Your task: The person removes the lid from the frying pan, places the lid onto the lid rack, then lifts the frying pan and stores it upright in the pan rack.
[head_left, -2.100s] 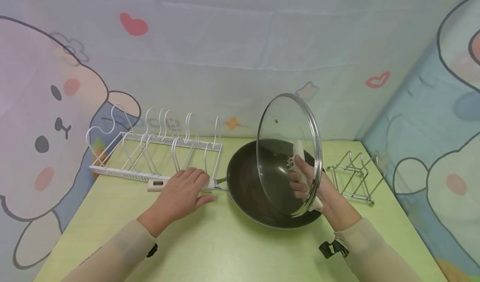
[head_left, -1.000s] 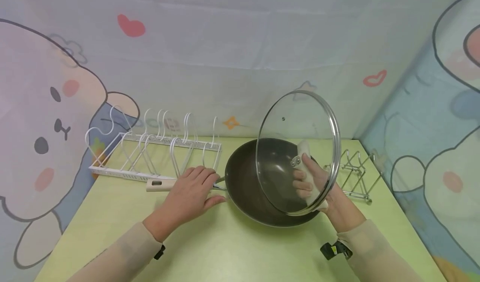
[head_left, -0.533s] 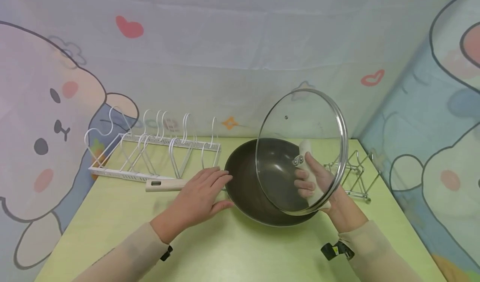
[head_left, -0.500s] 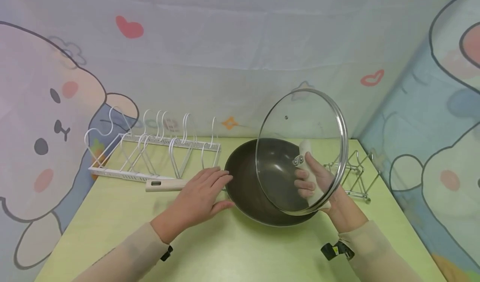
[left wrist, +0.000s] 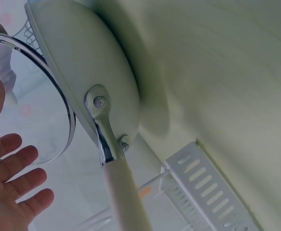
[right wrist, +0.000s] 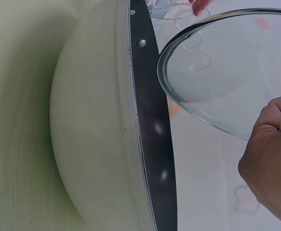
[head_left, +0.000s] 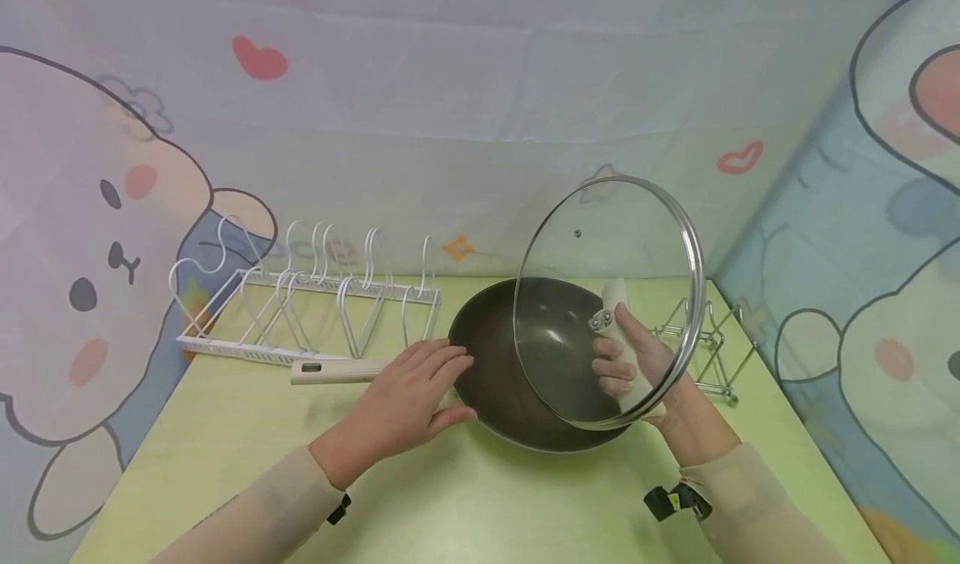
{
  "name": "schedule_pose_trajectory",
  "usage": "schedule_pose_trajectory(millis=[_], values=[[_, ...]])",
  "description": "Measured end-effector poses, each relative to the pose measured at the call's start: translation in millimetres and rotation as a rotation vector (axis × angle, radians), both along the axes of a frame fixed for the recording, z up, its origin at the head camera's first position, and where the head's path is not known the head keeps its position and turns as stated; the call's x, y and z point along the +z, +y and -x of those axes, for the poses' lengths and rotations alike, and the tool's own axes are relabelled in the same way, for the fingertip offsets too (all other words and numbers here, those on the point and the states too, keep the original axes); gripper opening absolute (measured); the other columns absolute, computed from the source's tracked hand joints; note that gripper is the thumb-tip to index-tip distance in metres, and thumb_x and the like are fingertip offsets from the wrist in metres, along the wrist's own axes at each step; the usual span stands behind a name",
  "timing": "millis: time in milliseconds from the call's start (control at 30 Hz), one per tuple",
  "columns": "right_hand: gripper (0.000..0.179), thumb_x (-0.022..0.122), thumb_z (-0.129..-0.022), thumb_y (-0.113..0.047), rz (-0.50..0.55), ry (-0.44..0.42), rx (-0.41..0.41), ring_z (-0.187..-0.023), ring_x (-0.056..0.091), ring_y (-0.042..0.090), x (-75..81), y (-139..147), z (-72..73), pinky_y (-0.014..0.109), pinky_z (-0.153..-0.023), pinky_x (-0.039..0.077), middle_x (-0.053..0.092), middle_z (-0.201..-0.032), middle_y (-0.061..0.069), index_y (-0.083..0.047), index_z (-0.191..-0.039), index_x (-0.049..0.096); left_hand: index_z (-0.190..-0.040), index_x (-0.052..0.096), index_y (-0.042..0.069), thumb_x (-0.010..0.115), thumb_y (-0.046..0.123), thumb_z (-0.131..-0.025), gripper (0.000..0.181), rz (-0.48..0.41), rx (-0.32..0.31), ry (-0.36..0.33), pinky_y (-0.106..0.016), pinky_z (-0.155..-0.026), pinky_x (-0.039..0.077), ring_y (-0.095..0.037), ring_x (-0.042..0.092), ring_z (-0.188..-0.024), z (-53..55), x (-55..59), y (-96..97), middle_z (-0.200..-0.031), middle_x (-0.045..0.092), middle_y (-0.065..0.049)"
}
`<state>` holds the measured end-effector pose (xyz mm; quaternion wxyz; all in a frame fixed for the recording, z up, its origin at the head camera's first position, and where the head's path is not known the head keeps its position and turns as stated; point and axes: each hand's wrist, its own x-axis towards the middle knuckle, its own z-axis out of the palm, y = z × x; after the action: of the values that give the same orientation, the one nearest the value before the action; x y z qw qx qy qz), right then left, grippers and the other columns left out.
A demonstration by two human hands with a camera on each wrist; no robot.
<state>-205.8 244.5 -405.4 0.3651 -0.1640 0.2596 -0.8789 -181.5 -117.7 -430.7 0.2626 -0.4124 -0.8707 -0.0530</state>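
Note:
A dark-lined wok [head_left: 495, 381] with a cream outside [left wrist: 82, 48] sits on the table, its cream handle [head_left: 337, 371] pointing left. My right hand [head_left: 637, 356] grips the cream handle of a clear glass lid [head_left: 577, 297], which is tilted nearly upright above the wok's right half. In the right wrist view the lid's steel rim [right wrist: 165, 72] overlaps the wok's edge. My left hand [head_left: 408, 397] is over the root of the wok's handle, fingers spread toward the rim. The left wrist view shows those fingers apart from the handle, with nothing in them.
A white wire rack [head_left: 300, 351] with several upright loops stands at the back left, close behind the wok's handle. A small chrome wire rack [head_left: 716, 356] is at the right, partly behind the lid and right forearm. A printed cloth [head_left: 450, 89] hangs behind the table.
My left hand has slid right along the wok's handle to near the rim and come off it. The right hand has moved the lid right and turned its face more toward me.

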Motion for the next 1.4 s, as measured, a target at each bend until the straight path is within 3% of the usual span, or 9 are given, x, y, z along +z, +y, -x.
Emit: schedule_pose_trajectory(millis=[400,767,1400], values=[[0.029,0.025,-0.116,-0.050,0.024,0.006,0.012,-0.064,0.026,0.007,-2.5,6,-0.9,0.015,-0.054,0.037,0.067,-0.085,-0.003,-0.025,-0.120,0.038,-0.141,0.062,0.009,0.073,0.059,-0.095,0.069,0.057,0.027,-0.055,-0.047,-0.120,0.049,-0.032,0.061,-0.139,-2.3,-5.4,3.1,-0.142,0.067,-0.008],[0.036,0.025,-0.116,-0.050,0.070,0.011,0.010,-0.064,0.027,0.007,-3.9,13,-0.9,0.015,-0.055,0.038,0.069,-0.087,-0.001,-0.020,-0.123,0.043,-0.140,0.063,0.009,0.074,0.059,-0.095,0.068,0.060,0.005,-0.045,-0.046,-0.120,0.049,-0.032,0.062,-0.138,-1.7,-7.5,7.6,-0.142,0.068,-0.008],[0.042,0.021,-0.115,-0.053,0.191,-0.007,0.051,-0.066,0.024,0.007,-1.4,37,-1.8,0.018,-0.060,0.037,0.065,-0.092,0.004,-0.018,-0.128,0.042,-0.138,0.065,0.012,0.071,0.056,-0.099,0.059,0.098,-0.001,-0.086,-0.046,-0.122,0.047,-0.030,0.060,-0.141,-0.6,-4.2,25.5,-0.145,0.066,-0.006]])
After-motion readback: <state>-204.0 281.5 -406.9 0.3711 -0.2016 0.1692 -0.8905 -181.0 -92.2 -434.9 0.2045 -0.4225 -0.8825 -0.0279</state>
